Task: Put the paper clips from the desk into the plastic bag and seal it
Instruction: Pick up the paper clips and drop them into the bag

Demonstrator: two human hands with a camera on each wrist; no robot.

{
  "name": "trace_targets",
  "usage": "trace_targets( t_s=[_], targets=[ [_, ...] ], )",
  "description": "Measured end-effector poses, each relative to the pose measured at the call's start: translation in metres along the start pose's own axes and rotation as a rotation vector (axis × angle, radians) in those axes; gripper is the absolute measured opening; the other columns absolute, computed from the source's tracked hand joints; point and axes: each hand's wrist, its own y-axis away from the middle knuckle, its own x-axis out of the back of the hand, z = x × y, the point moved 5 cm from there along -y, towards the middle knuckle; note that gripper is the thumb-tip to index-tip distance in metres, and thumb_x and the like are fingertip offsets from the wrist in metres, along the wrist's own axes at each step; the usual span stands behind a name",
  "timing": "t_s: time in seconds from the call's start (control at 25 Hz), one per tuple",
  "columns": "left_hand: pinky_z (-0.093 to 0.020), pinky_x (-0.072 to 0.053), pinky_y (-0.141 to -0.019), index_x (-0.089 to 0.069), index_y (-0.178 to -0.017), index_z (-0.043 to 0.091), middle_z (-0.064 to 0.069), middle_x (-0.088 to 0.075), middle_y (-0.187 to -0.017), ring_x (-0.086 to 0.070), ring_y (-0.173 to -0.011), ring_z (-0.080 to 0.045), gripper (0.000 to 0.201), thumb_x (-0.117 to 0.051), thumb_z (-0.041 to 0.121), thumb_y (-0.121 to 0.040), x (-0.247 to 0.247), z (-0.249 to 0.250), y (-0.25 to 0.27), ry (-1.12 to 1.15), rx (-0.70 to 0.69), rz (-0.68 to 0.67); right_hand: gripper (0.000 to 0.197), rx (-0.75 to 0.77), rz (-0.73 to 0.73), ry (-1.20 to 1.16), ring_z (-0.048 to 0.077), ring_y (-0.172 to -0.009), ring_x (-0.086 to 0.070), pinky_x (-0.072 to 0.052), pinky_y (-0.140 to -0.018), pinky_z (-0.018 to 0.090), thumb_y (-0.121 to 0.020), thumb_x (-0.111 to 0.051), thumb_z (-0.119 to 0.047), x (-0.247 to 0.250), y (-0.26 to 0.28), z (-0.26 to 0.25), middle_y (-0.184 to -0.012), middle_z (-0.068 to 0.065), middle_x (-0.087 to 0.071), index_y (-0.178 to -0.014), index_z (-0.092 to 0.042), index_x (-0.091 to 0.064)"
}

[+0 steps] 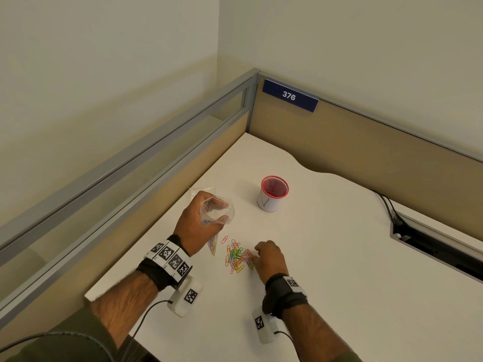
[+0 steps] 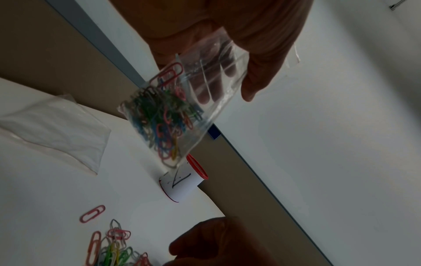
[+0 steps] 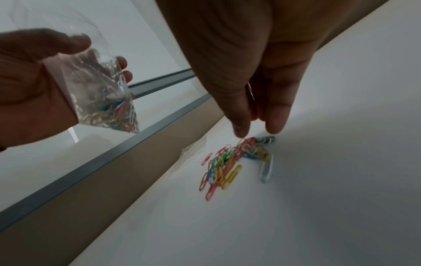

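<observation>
The left hand is raised above the white worktop, thumb and fingers curled round the neck of one clear plastic bag, holding its mouth spread wide; the bag hangs down from the palm with a tangle of coloured paper clips already lying in its lower part, too many and too jumbled to count. The right hand is down at the loose pile of paper clips on the worktop, thumb and fingertips drawn close together and pointing down at the near edge of the pile; the thumb tip touches the topmost clips, but whether a clip is actually pinched cannot be told. The pile lies between the two hands, just right of the hanging bag, with one pink clip lying a little apart on its left. Beyond the pile stands one red mesh cup wrapped in white paper, well apart from both hands. A second flat clear bag lies on the worktop by the partition, beyond the left hand. A blue plate reading 376 sits on the corner partition.
</observation>
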Motion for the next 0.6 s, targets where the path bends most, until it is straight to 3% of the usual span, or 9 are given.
trace_targets(
  t_s=[0.12,0.2,0.28,0.44,0.6],
  targets=[
    [-0.056,-0.054,-0.107,-0.062,-0.114,0.022,-0.001,-0.073,-0.12,-0.068,-0.121,-0.021,0.049,-0.083,0.039,-0.073,0.003,-0.001,-0.002,0.005,0.001,0.008,0.065,-0.022,-0.036,0.056,0.025,-0.107,-0.053,-0.046,-0.086,0.034,-0.074,-0.07,-0.059,0.001,0.002,-0.003,-0.116,0.005,-0.051,-0.118,-0.013,-0.055],
    [-0.055,-0.055,-0.107,-0.061,-0.115,0.021,-0.001,-0.073,-0.12,-0.068,-0.121,-0.02,0.051,-0.082,0.041,-0.073,0.001,-0.001,-0.001,0.0,0.006,0.001,0.076,0.005,-0.072,0.155,0.025,-0.111,-0.048,-0.048,-0.086,0.037,-0.065,-0.071,-0.067,-0.01,0.004,-0.013,-0.118,0.004,-0.047,-0.119,-0.016,-0.053],
    [-0.053,-0.055,-0.107,-0.06,-0.116,0.02,-0.001,-0.073,-0.121,-0.068,-0.122,-0.02,0.054,-0.081,0.044,-0.072,-0.001,0.0,0.0,-0.007,0.011,-0.007,0.069,0.05,-0.068,0.212,0.026,-0.114,-0.044,-0.049,-0.086,0.04,-0.069,-0.072,-0.06,-0.02,0.005,-0.022,-0.12,0.005,-0.045,-0.119,-0.016,-0.053],
    [-0.053,-0.055,-0.107,-0.061,-0.116,0.019,-0.001,-0.073,-0.121,-0.068,-0.121,-0.019,0.054,-0.081,0.042,-0.072,-0.002,0.0,0.002,-0.008,0.003,-0.008,0.025,0.143,-0.019,0.278,0.03,-0.112,-0.048,-0.051,-0.085,0.042,-0.092,-0.056,-0.023,-0.02,0.002,-0.031,-0.119,0.012,-0.049,-0.112,-0.009,-0.056],
    [-0.053,-0.055,-0.108,-0.061,-0.115,0.02,-0.001,-0.073,-0.12,-0.068,-0.121,-0.019,0.051,-0.082,0.04,-0.073,-0.002,0.0,0.001,-0.003,0.009,-0.005,0.018,0.173,-0.032,0.331,0.031,-0.107,-0.053,-0.05,-0.085,0.039,-0.093,-0.05,-0.012,-0.014,-0.002,-0.029,-0.116,0.015,-0.053,-0.109,-0.005,-0.057]
  ],
)
